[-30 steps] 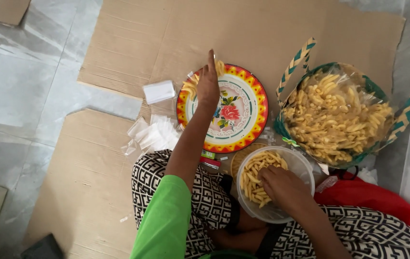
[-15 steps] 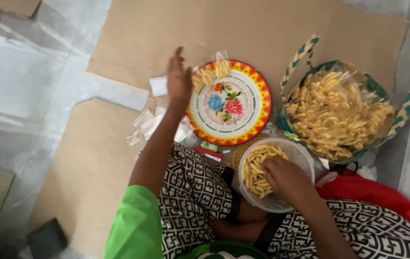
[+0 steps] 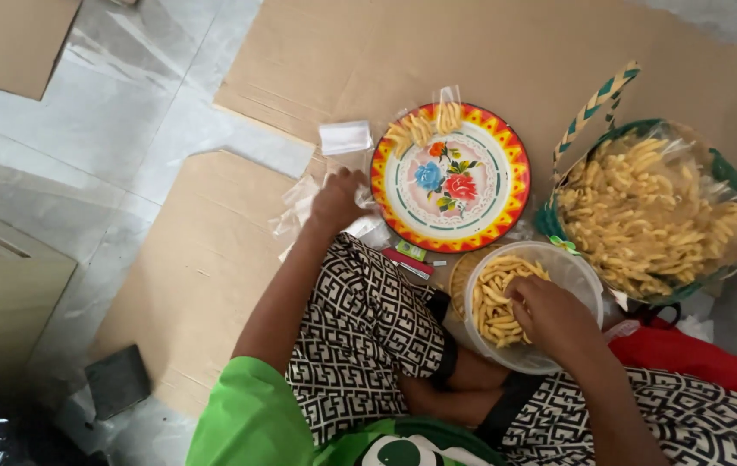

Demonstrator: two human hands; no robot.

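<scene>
Clear small plastic bags [image 3: 299, 207] lie on the cardboard [image 3: 204, 259] left of the flowered enamel plate [image 3: 506, 216]; the left hand [image 3: 338, 200] rests on them, fingers curled over one. Right hand [image 3: 549, 315] is in the plastic tub [image 3: 580, 276], fingers bunched among yellow snack sticks [image 3: 493, 302].

There is 1 view only, from a camera on the person's head, looking almost straight down past a green sleeve onto the lap and the cardboard [image 3: 489, 52] spread on the floor. It sits close: the flowered plate [image 3: 506, 207] lies mid-frame, both forearms enter from the bottom edge.
</scene>
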